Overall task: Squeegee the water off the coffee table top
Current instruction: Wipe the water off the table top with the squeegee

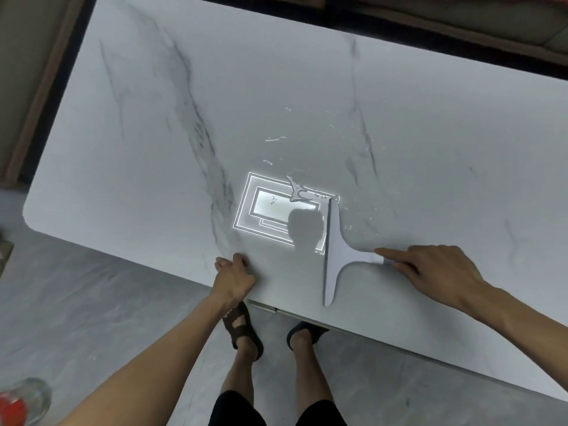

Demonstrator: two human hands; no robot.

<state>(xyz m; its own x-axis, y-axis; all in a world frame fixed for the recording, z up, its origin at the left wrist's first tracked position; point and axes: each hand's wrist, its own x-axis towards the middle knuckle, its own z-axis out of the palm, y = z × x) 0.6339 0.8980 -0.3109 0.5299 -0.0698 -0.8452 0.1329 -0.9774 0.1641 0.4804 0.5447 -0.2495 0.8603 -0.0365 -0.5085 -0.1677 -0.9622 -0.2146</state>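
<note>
A pale grey squeegee (335,256) lies on the white marble coffee table top (184,118), blade running near to far, handle pointing right. My right hand (430,269) grips the handle's end, index finger stretched along it. A small puddle of water (297,190) sits just beyond the blade's far end, with several drops and streaks (275,138) scattered further out. My left hand (233,278) rests on the table's near edge, fingers curled, holding nothing.
A ceiling light's bright reflection (255,207) lies left of the blade. My feet in dark sandals (242,327) stand on the grey floor under the near edge. A clear bottle with a red label (21,401) is at bottom left. A sofa base (461,29) runs behind.
</note>
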